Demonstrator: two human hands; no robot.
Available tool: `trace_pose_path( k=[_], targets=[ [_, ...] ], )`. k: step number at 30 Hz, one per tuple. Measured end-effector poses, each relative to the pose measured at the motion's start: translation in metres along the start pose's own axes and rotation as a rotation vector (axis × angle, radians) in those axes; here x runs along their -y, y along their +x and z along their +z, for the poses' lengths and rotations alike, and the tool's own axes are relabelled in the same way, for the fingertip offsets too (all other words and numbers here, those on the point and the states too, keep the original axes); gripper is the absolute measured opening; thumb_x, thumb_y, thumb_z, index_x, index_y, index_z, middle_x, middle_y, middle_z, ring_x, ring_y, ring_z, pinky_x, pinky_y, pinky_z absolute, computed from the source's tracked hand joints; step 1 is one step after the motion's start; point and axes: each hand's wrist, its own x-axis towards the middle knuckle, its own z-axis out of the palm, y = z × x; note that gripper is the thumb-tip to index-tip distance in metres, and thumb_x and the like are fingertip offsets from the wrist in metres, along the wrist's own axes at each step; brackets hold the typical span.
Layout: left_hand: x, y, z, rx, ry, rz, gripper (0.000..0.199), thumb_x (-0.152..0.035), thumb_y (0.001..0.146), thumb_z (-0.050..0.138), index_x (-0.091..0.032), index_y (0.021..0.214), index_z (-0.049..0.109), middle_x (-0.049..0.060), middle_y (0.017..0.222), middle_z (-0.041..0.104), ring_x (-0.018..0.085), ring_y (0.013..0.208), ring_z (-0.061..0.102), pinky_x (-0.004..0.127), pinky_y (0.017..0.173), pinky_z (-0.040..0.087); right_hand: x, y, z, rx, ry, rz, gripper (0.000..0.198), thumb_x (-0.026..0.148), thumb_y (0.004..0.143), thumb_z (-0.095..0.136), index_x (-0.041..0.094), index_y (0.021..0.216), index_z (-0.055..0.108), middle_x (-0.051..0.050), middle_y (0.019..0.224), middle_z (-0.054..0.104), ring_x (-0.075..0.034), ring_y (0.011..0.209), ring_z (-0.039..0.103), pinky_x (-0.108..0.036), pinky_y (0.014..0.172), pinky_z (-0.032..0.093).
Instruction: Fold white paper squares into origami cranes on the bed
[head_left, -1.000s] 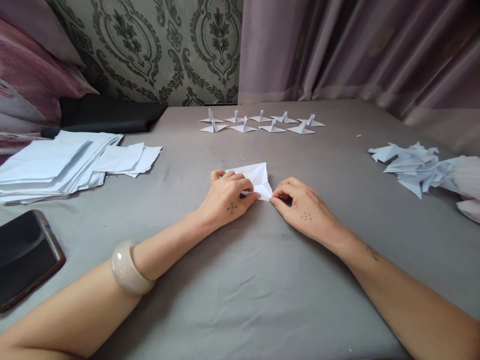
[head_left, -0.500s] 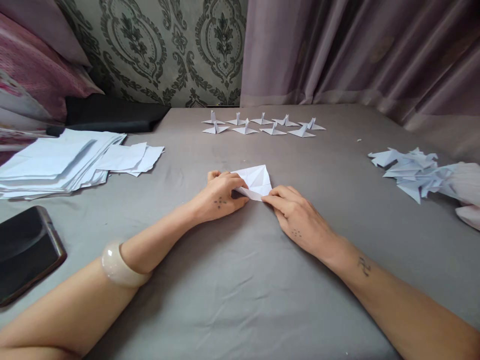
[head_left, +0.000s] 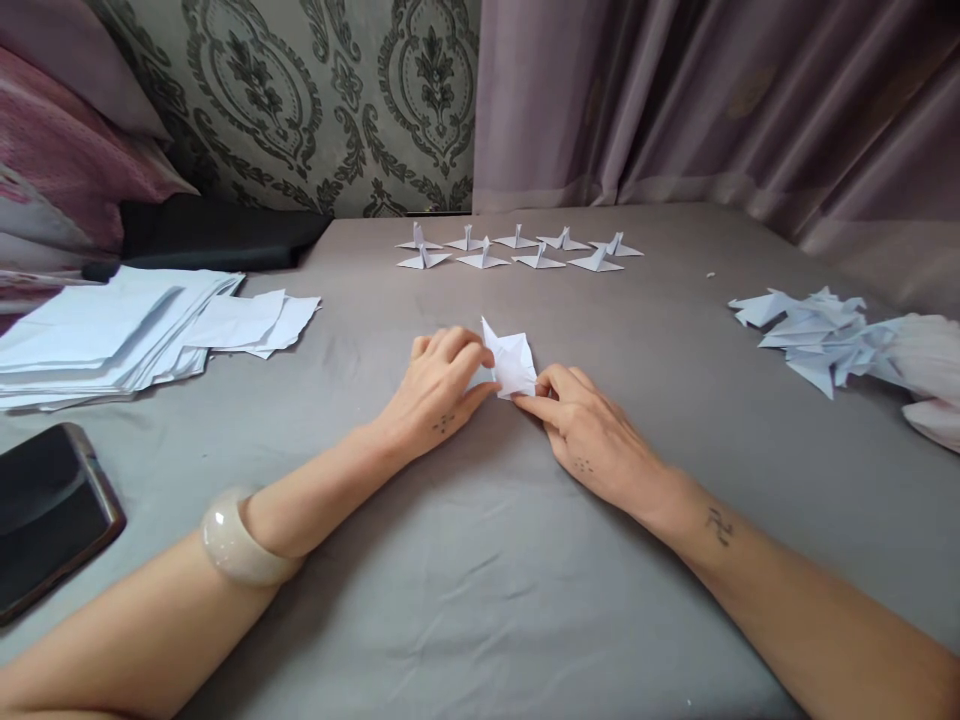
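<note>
A partly folded sheet of white paper (head_left: 514, 364) lies at the middle of the cloth-covered table, creased, with one pointed flap standing up at its far left. My left hand (head_left: 444, 378) pinches its left edge between thumb and fingers. At the near right corner, my right hand (head_left: 581, 415) grips the paper with thumb and bent fingers. Part of the sheet is hidden behind the left fingers. Beyond it stand several folded paper cranes (head_left: 484, 256) in two rows.
Stacked white paper sheets (head_left: 82, 330) lie at the left, with smaller pieces (head_left: 247, 320) beside them. A phone (head_left: 56, 520) rests nearer on the left. More folded paper shapes (head_left: 817, 335) are heaped at the right by a pale cloth (head_left: 934, 360). Behind the sheets is a black item (head_left: 225, 235).
The paper's left part has been lifted and folded inward, so a pointed flap now stands up. My left hand's fingers have risen and curled; my right hand stays at the near right corner.
</note>
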Motion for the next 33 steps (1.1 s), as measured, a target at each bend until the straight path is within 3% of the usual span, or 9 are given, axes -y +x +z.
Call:
trace_pose_path(
  k=[4,9,15,20,28,33],
  targets=[
    [-0.001,-0.001,0.003,0.113,-0.073,0.114,0.025,-0.029,0.097,0.038,-0.020,0.101,0.061,0.006,0.104,0.067,0.017,0.090,0.060,0.036,0.087,0.033,0.002,0.000,-0.003,0.029,-0.024,0.025,0.036,0.014,0.093,0.041,0.031,0.111,0.068,-0.006,0.091,0.052,-0.017,0.083,0.048,-0.028,0.069,0.041],
    [-0.005,0.000,0.001,0.189,-0.137,0.154,0.030,-0.026,0.097,0.037,-0.020,0.102,0.066,0.006,0.104,0.069,0.017,0.093,0.061,0.036,0.089,0.033,0.002,-0.002,-0.008,0.060,-0.057,0.008,0.037,0.012,0.092,0.040,0.029,0.108,0.068,-0.005,0.087,0.053,-0.017,0.079,0.048,-0.029,0.068,0.040],
    [-0.006,0.000,-0.007,0.276,-0.115,0.195,0.033,-0.030,0.097,0.038,-0.024,0.111,0.067,0.007,0.104,0.067,0.019,0.095,0.058,0.037,0.090,0.033,-0.014,-0.006,-0.028,0.151,0.118,-0.038,0.035,0.013,0.088,0.043,0.031,0.102,0.071,-0.004,0.093,0.061,-0.016,0.083,0.056,-0.027,0.070,0.044],
    [-0.010,0.002,-0.012,0.356,-0.079,0.197,0.036,-0.038,0.097,0.036,-0.030,0.120,0.062,0.007,0.105,0.063,0.020,0.096,0.054,0.039,0.092,0.031,-0.032,-0.005,-0.040,0.178,0.219,0.088,0.033,0.015,0.082,0.046,0.030,0.094,0.073,0.001,0.094,0.069,-0.015,0.079,0.062,-0.026,0.067,0.046],
    [-0.016,0.003,-0.007,0.382,0.012,0.195,0.044,-0.050,0.095,0.033,-0.037,0.132,0.051,0.009,0.105,0.054,0.022,0.092,0.048,0.040,0.086,0.034,-0.026,0.002,-0.027,0.077,0.219,0.258,0.028,0.018,0.080,0.046,0.027,0.087,0.072,0.002,0.087,0.072,-0.015,0.074,0.063,-0.026,0.063,0.044],
    [-0.015,-0.002,-0.004,0.279,-0.042,0.181,0.040,-0.045,0.096,0.036,-0.026,0.118,0.063,0.009,0.105,0.060,0.021,0.094,0.053,0.039,0.089,0.035,-0.017,0.007,-0.008,-0.086,0.291,0.348,0.019,0.032,0.082,0.054,0.023,0.092,0.067,-0.002,0.083,0.069,-0.015,0.068,0.059,-0.027,0.060,0.042]
  ],
)
